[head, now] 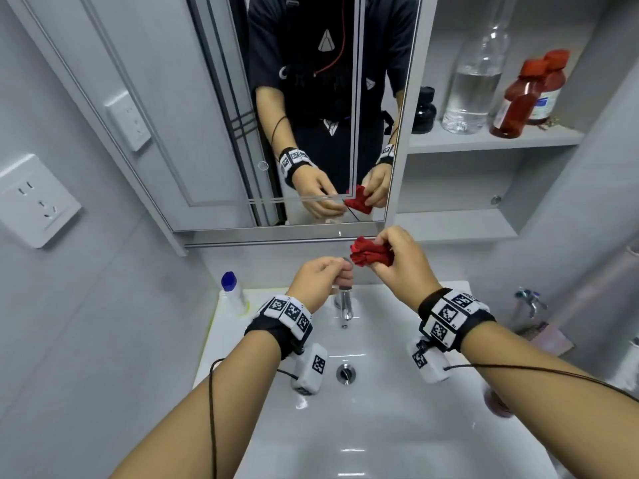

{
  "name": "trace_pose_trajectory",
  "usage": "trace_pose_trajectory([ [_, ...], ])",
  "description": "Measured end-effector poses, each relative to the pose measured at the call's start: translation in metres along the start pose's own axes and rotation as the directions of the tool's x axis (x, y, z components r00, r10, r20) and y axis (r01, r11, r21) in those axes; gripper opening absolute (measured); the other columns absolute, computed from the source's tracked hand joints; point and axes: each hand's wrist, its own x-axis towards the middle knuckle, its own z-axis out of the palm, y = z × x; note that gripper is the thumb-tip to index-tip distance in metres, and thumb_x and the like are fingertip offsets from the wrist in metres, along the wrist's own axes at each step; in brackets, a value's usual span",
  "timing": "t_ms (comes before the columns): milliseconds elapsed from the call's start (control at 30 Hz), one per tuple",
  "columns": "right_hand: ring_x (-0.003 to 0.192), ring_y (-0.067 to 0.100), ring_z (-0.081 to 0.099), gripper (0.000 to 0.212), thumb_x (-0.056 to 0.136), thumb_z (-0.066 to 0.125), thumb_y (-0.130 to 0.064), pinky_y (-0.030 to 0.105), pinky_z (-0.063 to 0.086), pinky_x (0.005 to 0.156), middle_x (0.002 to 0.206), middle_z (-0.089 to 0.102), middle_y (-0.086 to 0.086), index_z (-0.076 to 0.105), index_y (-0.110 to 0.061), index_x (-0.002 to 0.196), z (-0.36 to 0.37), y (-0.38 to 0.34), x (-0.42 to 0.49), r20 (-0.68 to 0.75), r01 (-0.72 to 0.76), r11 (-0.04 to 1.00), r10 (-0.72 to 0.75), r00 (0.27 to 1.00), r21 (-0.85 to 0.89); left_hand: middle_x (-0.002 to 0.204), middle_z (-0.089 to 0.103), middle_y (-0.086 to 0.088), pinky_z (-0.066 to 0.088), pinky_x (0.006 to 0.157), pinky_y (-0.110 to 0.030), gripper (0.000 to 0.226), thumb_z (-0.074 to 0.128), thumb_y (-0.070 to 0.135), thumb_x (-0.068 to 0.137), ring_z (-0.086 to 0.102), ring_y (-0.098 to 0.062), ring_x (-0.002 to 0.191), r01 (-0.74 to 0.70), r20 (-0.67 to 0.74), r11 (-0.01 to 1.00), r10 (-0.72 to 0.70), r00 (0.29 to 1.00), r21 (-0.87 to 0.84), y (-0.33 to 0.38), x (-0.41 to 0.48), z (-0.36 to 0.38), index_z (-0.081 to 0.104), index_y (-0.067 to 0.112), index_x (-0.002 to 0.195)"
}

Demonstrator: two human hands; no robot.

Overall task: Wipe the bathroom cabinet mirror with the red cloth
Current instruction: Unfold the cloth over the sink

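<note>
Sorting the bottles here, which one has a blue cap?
The white bottle at the sink's back left corner; those on the shelf are red-capped, clear or black.

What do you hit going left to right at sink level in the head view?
Wall socket → blue-capped bottle → left hand, gripping the faucet → red cloth → right hand holding it → wall tap.

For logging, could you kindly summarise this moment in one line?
left hand: grips chrome tap; right hand: holds crumpled red cloth; mirror: untouched
</note>
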Motion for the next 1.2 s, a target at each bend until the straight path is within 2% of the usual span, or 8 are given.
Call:
trace_pose_trajectory([
  [167,0.089,0.011,0.05,0.038,0.077,0.075,0.001,0.023,0.038,0.078,0.098,0.052,-0.005,0.052,-0.02,0.098,0.004,-0.007,-0.008,0.042,0.033,0.995,-0.037,0.998,0.096,0.108,0.079,-0.017,0.054,0.07,-0.021,0.039,0.046,0.031,0.111,0.075,-0.021,0.093,0.004,0.032,0.999,-0.003,1.0,-0.034,0.007,-0.01,0.009,0.071,0.001,0.114],
  [433,0.094,0.012,0.066,0.016,0.089,0.082,-0.012,0.027,0.057,0.084,0.1,0.063,-0.002,0.07,-0.019,0.096,-0.013,-0.017,-0.02,0.159,0.063,0.972,-0.101,0.982,0.226,0.106,0.078,-0.021,0.057,0.067,-0.023,0.013,0.059,0.019,0.106,0.078,-0.033,0.097,0.003,-0.003,0.993,-0.003,1.0,-0.117,0.001,-0.017,0.002,0.06,0.014,0.094],
  [600,0.085,0.012,0.065,0.007,0.092,0.079,-0.011,0.023,0.05,0.077,0.091,0.067,-0.005,0.074,-0.016,0.092,-0.015,-0.023,-0.022,0.123,0.044,0.987,-0.063,0.99,0.152,0.079,0.078,-0.006,0.059,0.064,-0.022,0.011,0.065,0.01,0.099,0.079,-0.017,0.073,-0.007,0.026,0.997,0.009,1.0,-0.082,-0.002,-0.015,-0.004,0.061,0.012,0.089],
  [700,0.082,0.018,0.067,0.008,0.094,0.073,-0.011,0.035,0.055,0.078,0.084,0.069,-0.006,0.069,-0.017,0.089,-0.015,-0.023,-0.028,0.067,-0.067,0.988,0.059,0.996,0.136,0.083,0.074,-0.012,0.062,0.071,-0.028,0.013,0.06,0.006,0.1,0.077,-0.019,0.074,-0.01,0.034,0.996,0.013,0.999,-0.089,-0.002,-0.012,-0.004,0.062,0.011,0.088],
  [867,0.072,0.021,0.069,0.011,0.097,0.061,0.006,0.048,0.061,0.09,0.077,0.066,0.008,0.062,-0.003,0.09,-0.024,-0.021,-0.036,0.0,-0.311,0.822,0.354,0.935,0.477,0.116,0.071,-0.032,0.062,0.084,-0.045,0.028,0.043,0.009,0.105,0.074,-0.047,0.098,0.123,0.121,0.93,-0.086,0.989,-0.345,-0.002,-0.008,0.004,0.062,-0.006,0.118],
  [1000,0.072,0.017,0.068,0.02,0.097,0.057,0.012,0.038,0.064,0.085,0.068,0.067,-0.008,0.06,-0.005,0.088,-0.033,-0.018,-0.046,-0.01,-0.332,0.753,0.41,0.912,0.568,0.117,0.072,-0.031,0.064,0.065,-0.037,0.025,0.054,0.026,0.108,0.078,-0.035,0.075,0.179,0.228,0.902,-0.093,0.969,-0.394,0.0,-0.008,0.017,0.055,0.002,0.116],
  [1100,0.075,0.023,0.071,0.02,0.098,0.055,0.013,0.032,0.064,0.077,0.072,0.068,-0.004,0.06,-0.007,0.094,-0.043,-0.012,-0.057,-0.025,-0.346,0.685,0.469,0.883,0.641,0.11,0.071,-0.027,0.065,0.063,-0.032,0.026,0.065,0.004,0.101,0.076,-0.032,0.075,0.078,0.18,0.944,-0.02,0.983,-0.32,-0.004,-0.004,0.032,0.053,-0.004,0.122],
  [1200,0.084,0.026,0.073,0.024,0.102,0.059,0.001,0.042,0.064,0.08,0.09,0.068,0.009,0.057,-0.008,0.124,-0.056,0.001,-0.067,0.028,-0.391,0.571,0.541,0.841,0.722,0.105,0.069,-0.021,0.065,0.067,-0.033,0.018,0.066,-0.005,0.097,0.072,-0.028,0.079,0.026,0.184,0.964,0.024,0.983,-0.264,-0.005,0.0,0.05,0.058,0.0,0.113],
])
